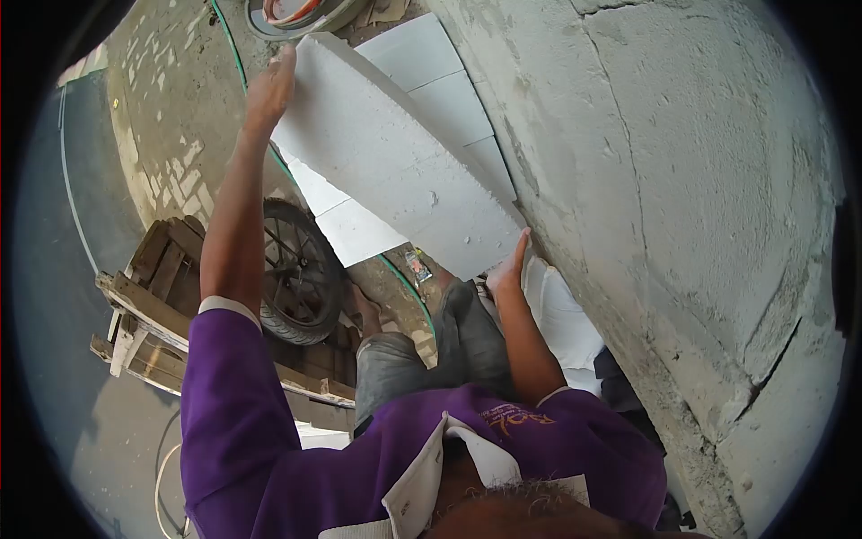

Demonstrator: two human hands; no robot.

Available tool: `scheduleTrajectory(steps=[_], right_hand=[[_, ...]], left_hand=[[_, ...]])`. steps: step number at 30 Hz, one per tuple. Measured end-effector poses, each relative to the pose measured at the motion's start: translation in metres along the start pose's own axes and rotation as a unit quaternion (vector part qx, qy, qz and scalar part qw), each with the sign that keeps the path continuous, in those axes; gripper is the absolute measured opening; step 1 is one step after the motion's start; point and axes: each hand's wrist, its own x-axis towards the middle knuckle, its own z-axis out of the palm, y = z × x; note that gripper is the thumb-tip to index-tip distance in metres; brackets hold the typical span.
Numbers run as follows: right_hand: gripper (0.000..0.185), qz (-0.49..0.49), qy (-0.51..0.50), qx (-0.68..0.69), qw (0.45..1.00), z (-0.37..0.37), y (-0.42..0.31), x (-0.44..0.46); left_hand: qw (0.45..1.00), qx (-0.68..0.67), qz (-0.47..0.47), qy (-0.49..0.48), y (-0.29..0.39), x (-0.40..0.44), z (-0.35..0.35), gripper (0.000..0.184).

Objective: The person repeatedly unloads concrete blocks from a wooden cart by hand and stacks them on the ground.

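Observation:
A long white block (395, 153), like lightweight concrete, is held at a slant in front of me. My left hand (272, 88) grips its far left end, thumb against the edge and the other fingers hidden behind it. At the near right end my right hand (509, 269) clasps the lower corner, thumb pointing up along the side. Beneath the held block lie more white blocks (415, 56), set side by side, partly covered by it. Chips and small pits mark the held block's face.
A cracked grey wall (682, 162) rises on the right. To the left stands a wooden cart (148, 310) with a spoked wheel (301, 269). A green hose (230, 45) crosses the ground. A round tub (328, 20) sits at the top; a white sack (561, 314) lies by the wall.

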Motion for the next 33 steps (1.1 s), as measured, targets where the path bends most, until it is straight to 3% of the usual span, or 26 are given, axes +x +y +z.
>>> scheduleTrajectory(steps=[4, 6, 9, 12, 13, 14, 15, 19, 21, 22, 23, 24, 25, 26, 28, 30, 31, 32, 33], right_hand=[[0.086, 0.006, 0.031, 0.035, 0.999, 0.0, -0.002, 0.054], [0.088, 0.032, 0.064, 0.008, 0.997, 0.003, -0.004, 0.075], [0.092, 0.064, 0.119, -0.001, 0.991, -0.014, -0.002, 0.108], [0.091, 0.069, 0.14, 0.001, 0.988, -0.018, 0.002, 0.125], [0.09, 0.065, 0.142, -0.003, 0.988, -0.015, 0.001, 0.125], [0.09, 0.07, 0.153, -0.009, 0.986, -0.016, 0.002, 0.124], [0.088, 0.059, 0.147, 0.0, 0.987, -0.017, 0.002, 0.123], [0.084, 0.061, 0.131, 0.029, 0.989, -0.006, 0.0, 0.124], [0.085, 0.075, 0.124, 0.034, 0.989, -0.018, 0.002, 0.123], [0.086, 0.074, 0.119, -0.032, 0.99, -0.025, 0.003, 0.121], [0.088, 0.07, 0.108, -0.097, 0.987, -0.031, 0.006, 0.118], [0.088, 0.076, 0.114, -0.099, 0.986, -0.038, 0.011, 0.112], [0.084, 0.057, 0.135, -0.195, 0.97, -0.046, 0.017, 0.108], [0.081, 0.039, 0.152, -0.293, 0.943, -0.056, 0.023, 0.098], [0.079, 0.049, 0.131, -0.367, 0.92, -0.08, 0.036, 0.063], [0.073, 0.102, 0.091, -0.474, 0.87, -0.062, 0.034, 0.024], [0.073, 0.125, 0.057, -0.508, 0.85, -0.055, 0.035, 0.007], [0.074, 0.099, 0.052, -0.535, 0.837, -0.081, 0.056, 0.013], [0.074, 0.135, 0.047, -0.523, 0.841, -0.049, 0.049, -0.014]], left_hand=[[0.992, 0.027, 0.12, 0.034, 0.032, 0.095, 0.096, 0.09], [0.987, 0.019, 0.153, -0.039, 0.044, 0.14, 0.135, 0.098], [0.988, 0.017, 0.127, -0.086, 0.079, 0.168, 0.174, 0.068], [0.982, 0.077, 0.13, -0.111, 0.102, 0.191, 0.213, 0.073], [0.931, 0.157, 0.317, -0.091, 0.044, 0.272, 0.288, 0.076], [0.95, 0.095, 0.269, -0.127, 0.044, 0.264, 0.292, 0.071], [0.962, 0.035, 0.218, -0.161, 0.054, 0.248, 0.28, 0.069], [0.967, -0.019, 0.156, -0.2, 0.075, 0.18, 0.24, 0.073], [0.987, -0.055, 0.151, -0.026, 0.06, 0.133, 0.256, 0.078], [0.985, -0.073, 0.145, 0.061, 0.049, 0.102, 0.262, 0.082], [0.98, -0.088, 0.169, 0.053, 0.03, 0.07, 0.269, 0.085], [0.979, -0.081, 0.156, 0.104, 0.019, 0.021, 0.275, 0.076], [0.98, -0.089, 0.163, 0.071, 0.008, -0.028, 0.269, 0.089], [0.988, -0.114, 0.092, -0.048, -0.009, -0.081, 0.266, 0.097], [0.98, -0.124, -0.001, -0.154, -0.047, -0.195, 0.264, 0.095], [0.928, -0.177, -0.104, -0.311, -0.068, -0.296, 0.218, 0.093], [0.934, -0.158, -0.073, -0.312, -0.101, -0.354, 0.222, 0.087], [0.894, -0.099, -0.136, -0.416, -0.101, -0.382, 0.184, 0.086], [0.915, -0.09, -0.1, -0.379, -0.121, -0.425, 0.176, 0.082]])
